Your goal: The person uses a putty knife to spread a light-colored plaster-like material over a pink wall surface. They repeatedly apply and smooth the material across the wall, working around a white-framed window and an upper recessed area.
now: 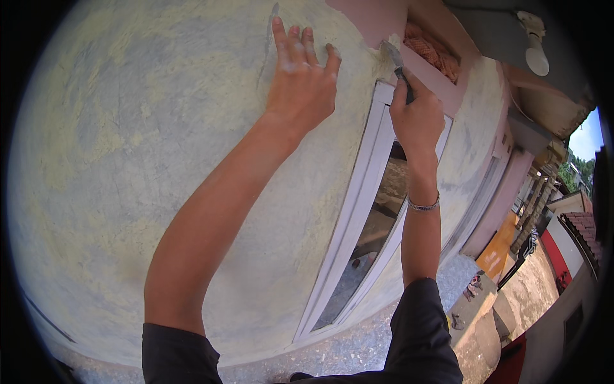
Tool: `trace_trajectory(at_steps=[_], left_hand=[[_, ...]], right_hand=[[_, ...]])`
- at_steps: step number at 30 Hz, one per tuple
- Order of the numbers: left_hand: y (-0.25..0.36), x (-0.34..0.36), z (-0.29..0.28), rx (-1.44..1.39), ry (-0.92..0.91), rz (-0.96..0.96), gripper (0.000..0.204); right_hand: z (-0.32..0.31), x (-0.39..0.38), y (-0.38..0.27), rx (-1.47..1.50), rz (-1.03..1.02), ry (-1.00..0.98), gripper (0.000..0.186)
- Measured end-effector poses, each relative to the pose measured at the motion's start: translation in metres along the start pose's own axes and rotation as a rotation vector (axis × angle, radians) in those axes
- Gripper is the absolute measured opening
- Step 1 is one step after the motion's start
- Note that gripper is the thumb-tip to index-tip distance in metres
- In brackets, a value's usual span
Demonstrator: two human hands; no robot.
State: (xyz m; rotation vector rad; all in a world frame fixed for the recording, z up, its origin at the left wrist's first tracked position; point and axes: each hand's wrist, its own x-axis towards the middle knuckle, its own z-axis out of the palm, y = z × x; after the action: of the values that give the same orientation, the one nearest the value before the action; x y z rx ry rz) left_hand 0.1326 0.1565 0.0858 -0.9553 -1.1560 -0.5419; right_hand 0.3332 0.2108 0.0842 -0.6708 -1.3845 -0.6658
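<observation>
My right hand (pixel 417 115) is closed round the dark handle of a putty knife (pixel 394 56). Its metal blade points up and left, against the wall just above the window's upper corner. Whitish filler (pixel 391 42) shows at the blade's tip. My left hand (pixel 302 86) is raised before the wall, its back toward me and white smears on the fingers. Along its outer side runs the narrow edge of a thin grey flat plate (pixel 274 14), which the hand seems to hold. Most of that plate is hidden behind the fingers and palm.
The wall (pixel 160 147) carries patchy grey and yellowish plaster, with pink paint higher up. A white-framed window (pixel 348 198) stands below my right hand. Orange netting or cloth (pixel 432 52) fills a recess above it. A light bulb (pixel 536 59) hangs at upper right.
</observation>
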Motion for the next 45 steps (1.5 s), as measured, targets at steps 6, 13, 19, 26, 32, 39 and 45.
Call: trace_trajectory(at_steps=[6, 13, 19, 26, 32, 39, 45], left_hand=[[0.003, 0.000, 0.001, 0.002, 0.062, -0.033, 0.046], [0.001, -0.001, -0.001, -0.050, 0.039, -0.042, 0.050], [0.001, -0.002, -0.003, -0.040, 0.034, -0.039, 0.050], [0.001, -0.001, 0.002, -0.102, 0.090, -0.023, 0.051], [0.001, -0.002, 0.002, -0.108, 0.076, -0.024, 0.052], [0.001, -0.002, 0.000, -0.037, 0.071, -0.045, 0.048], [0.001, -0.002, 0.001, -0.045, 0.083, -0.054, 0.048]], right_hand=[[0.002, 0.004, 0.002, -0.001, 0.017, -0.010, 0.032], [0.000, 0.012, 0.008, -0.031, 0.074, -0.089, 0.032], [0.000, 0.009, 0.011, 0.064, -0.005, 0.011, 0.031], [0.000, 0.018, 0.002, -0.004, 0.055, -0.031, 0.032], [-0.002, 0.015, -0.001, -0.044, -0.003, -0.013, 0.033], [0.001, 0.015, 0.002, -0.032, -0.031, 0.009, 0.032], [0.005, 0.021, 0.003, -0.032, -0.015, 0.006, 0.032]])
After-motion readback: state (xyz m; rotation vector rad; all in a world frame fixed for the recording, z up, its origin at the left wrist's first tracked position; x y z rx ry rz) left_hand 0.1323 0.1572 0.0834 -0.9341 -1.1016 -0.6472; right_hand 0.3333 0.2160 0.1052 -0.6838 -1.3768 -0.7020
